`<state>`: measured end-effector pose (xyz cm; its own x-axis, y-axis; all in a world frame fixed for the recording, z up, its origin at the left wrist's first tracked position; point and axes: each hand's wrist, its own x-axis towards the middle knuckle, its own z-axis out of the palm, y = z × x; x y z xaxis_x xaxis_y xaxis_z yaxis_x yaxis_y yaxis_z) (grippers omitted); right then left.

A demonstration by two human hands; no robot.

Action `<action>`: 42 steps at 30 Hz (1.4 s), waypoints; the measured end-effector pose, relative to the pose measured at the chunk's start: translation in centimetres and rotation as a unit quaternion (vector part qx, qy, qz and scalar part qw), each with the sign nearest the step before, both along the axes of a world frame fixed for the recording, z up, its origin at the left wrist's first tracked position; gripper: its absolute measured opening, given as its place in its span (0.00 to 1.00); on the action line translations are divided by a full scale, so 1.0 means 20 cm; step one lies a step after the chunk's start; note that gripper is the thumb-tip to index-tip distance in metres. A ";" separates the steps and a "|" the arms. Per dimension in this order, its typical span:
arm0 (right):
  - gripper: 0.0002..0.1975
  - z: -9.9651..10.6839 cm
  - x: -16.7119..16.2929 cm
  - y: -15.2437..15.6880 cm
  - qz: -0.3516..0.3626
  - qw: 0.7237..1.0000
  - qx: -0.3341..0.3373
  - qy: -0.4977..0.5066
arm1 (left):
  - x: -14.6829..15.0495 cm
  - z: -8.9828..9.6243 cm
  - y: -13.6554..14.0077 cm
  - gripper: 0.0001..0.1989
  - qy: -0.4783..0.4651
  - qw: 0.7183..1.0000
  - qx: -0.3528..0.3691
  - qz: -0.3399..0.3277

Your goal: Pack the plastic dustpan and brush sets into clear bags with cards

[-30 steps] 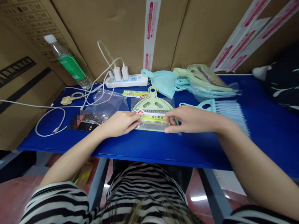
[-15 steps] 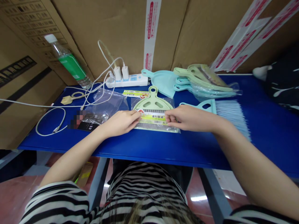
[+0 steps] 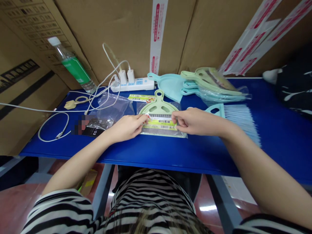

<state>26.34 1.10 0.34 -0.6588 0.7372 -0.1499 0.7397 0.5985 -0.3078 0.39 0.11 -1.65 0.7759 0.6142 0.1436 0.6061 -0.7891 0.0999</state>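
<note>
Dustpan: a pale-green plastic dustpan [image 3: 159, 104] with a ring-ended handle is laid flat, in clear plastic wrapping [image 3: 182, 135], midway along the blue worktop [image 3: 156, 152], back from its front edge.
Label: a yellow-and-white printed paper label [image 3: 161, 122] is seen across the dustpan.
Left hand [image 3: 130, 127]: fingers are held together and bent, tips at the label's left end; whether it is pinched cannot be told.
Right hand [image 3: 198, 121]: fingers are curled in at the label's right end; a pinch cannot be made out.
Brush: a light-blue plastic brush [image 3: 240, 122] is laid toward the worktop's right edge.
</note>
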 end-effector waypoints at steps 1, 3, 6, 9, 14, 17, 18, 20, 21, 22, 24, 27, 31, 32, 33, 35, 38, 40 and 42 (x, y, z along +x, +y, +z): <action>0.04 0.00 0.00 0.00 0.002 1.000 0.001 0.001 | 0.00 0.00 0.00 0.12 0.005 1.000 0.001 -0.002; 0.03 -0.01 0.01 0.01 0.009 1.000 -0.002 0.006 | 0.00 0.00 0.00 0.12 0.013 1.000 0.007 -0.006; 0.01 -0.01 0.02 0.01 0.023 0.999 -0.004 0.024 | 0.00 0.00 0.00 0.12 0.023 1.000 0.016 -0.001; 0.01 -0.01 0.02 0.01 0.016 0.999 -0.001 0.032 | 0.00 0.00 0.00 0.11 0.031 0.999 0.026 0.019; 0.05 -0.01 0.01 0.00 0.014 0.999 -0.003 0.038 | 0.00 0.01 0.00 0.11 0.043 0.998 0.025 0.041; 0.04 -0.01 0.01 0.01 0.014 0.999 0.005 0.039 | 0.00 0.00 0.00 0.12 0.043 0.998 0.027 0.040; 0.03 -0.01 0.01 0.01 0.014 0.999 0.007 0.038 | 0.00 0.00 0.00 0.13 0.043 0.998 0.027 0.040; 0.04 -0.02 0.01 0.01 0.015 0.999 0.005 0.036 | 0.00 0.00 0.00 0.13 0.041 0.998 0.025 0.040; 0.05 -0.02 0.01 0.01 0.015 0.999 0.001 0.034 | 0.00 0.00 0.00 0.13 0.041 0.998 0.023 0.040; 0.05 -0.01 0.01 0.01 0.014 0.999 -0.004 0.031 | 0.00 0.00 0.00 0.13 0.042 0.998 0.019 0.041; 0.06 -0.01 0.01 0.01 0.014 0.999 -0.013 0.027 | 0.01 0.00 0.00 0.12 0.045 0.998 0.013 0.043; 0.06 -0.01 0.01 0.01 0.014 1.000 -0.006 0.020 | 0.01 0.01 0.00 0.12 0.047 0.998 0.005 0.045; 0.06 -0.01 0.00 0.01 0.014 1.000 0.012 0.009 | 0.00 0.02 0.00 0.12 0.040 0.998 -0.007 0.044; 0.06 -0.01 0.00 0.01 0.018 1.000 0.013 0.007 | 0.00 0.01 0.00 0.13 0.039 0.998 -0.009 0.043; 0.06 -0.01 0.00 0.01 0.021 1.000 0.015 0.006 | 0.00 0.01 0.00 0.13 0.038 0.998 -0.011 0.043; 0.07 -0.01 0.00 0.01 0.025 1.000 0.019 -0.001 | 0.00 0.01 0.01 0.14 0.037 0.998 -0.013 0.042; 0.09 0.00 -0.01 0.00 0.021 0.999 0.021 -0.021 | 0.00 0.00 0.01 0.14 0.039 0.998 -0.016 0.041; 0.09 0.01 -0.02 0.00 0.016 0.999 0.019 -0.032 | 0.00 0.00 0.02 0.14 0.040 0.998 -0.021 0.038; 0.09 0.02 -0.02 -0.01 0.013 0.999 0.013 -0.037 | 0.00 0.00 0.01 0.14 0.039 0.998 -0.026 0.033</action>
<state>25.89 0.97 0.65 -0.6652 0.7248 -0.1795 0.7443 0.6247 -0.2361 0.37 0.40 -1.56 0.7406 0.6699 0.0518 0.6647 -0.7417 0.0897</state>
